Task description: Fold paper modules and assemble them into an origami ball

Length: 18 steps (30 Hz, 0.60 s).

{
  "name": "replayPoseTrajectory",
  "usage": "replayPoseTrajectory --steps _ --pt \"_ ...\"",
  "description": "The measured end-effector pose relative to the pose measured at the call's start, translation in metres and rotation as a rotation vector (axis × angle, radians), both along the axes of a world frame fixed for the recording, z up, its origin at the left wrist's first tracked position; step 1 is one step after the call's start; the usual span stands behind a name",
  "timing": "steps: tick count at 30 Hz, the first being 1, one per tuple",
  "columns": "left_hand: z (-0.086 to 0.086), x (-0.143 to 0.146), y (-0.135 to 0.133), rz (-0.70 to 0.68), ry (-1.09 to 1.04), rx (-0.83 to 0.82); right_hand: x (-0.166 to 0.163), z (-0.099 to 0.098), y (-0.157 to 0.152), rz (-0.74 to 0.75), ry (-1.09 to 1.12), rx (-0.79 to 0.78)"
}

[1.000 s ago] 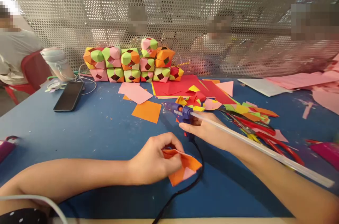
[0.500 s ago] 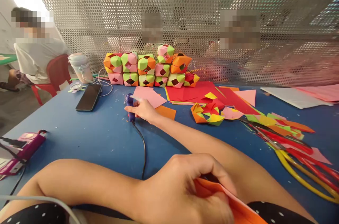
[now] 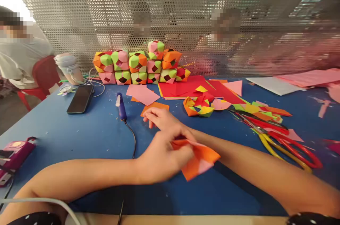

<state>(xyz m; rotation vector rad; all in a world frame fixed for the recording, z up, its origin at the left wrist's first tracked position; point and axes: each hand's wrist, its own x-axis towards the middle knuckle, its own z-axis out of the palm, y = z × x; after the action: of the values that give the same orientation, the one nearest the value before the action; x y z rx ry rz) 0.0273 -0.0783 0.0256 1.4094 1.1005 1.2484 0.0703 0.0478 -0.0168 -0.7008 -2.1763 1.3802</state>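
My left hand [image 3: 164,154] is closed on a folded piece of orange paper [image 3: 198,159] with a pink patch. Beyond it, with its forearm passing behind the held paper, my right hand [image 3: 159,117] holds nothing, its fingers loosely apart beside a flat orange sheet [image 3: 156,107]. A blue glue gun [image 3: 121,107] lies on the blue table [image 3: 87,140], left of my right hand, its black cord running toward me. Pink sheets [image 3: 145,94] lie just behind the orange one.
Folded paper balls [image 3: 138,62] are stacked against the perforated metal screen [image 3: 111,12]. Red sheets [image 3: 180,88], a partly joined paper ring [image 3: 198,108] and scissors [image 3: 276,136] lie rightward. A phone [image 3: 80,99], cup [image 3: 69,69] and power strip [image 3: 16,157] stand left. A person sits far left.
My right hand has let go of the glue gun and drawn back to the right. My left hand has risen forward with the orange paper. The view has shifted right.
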Motion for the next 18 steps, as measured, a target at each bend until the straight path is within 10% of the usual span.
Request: replayPoseTrajectory --steps 9,18 --pt "-0.026 -0.010 0.030 0.178 0.204 -0.182 0.147 0.000 0.004 -0.295 -0.113 0.013" --pt "-0.024 -0.005 0.037 0.135 0.290 -0.290 0.194 -0.006 0.032 -0.280 -0.271 0.303"
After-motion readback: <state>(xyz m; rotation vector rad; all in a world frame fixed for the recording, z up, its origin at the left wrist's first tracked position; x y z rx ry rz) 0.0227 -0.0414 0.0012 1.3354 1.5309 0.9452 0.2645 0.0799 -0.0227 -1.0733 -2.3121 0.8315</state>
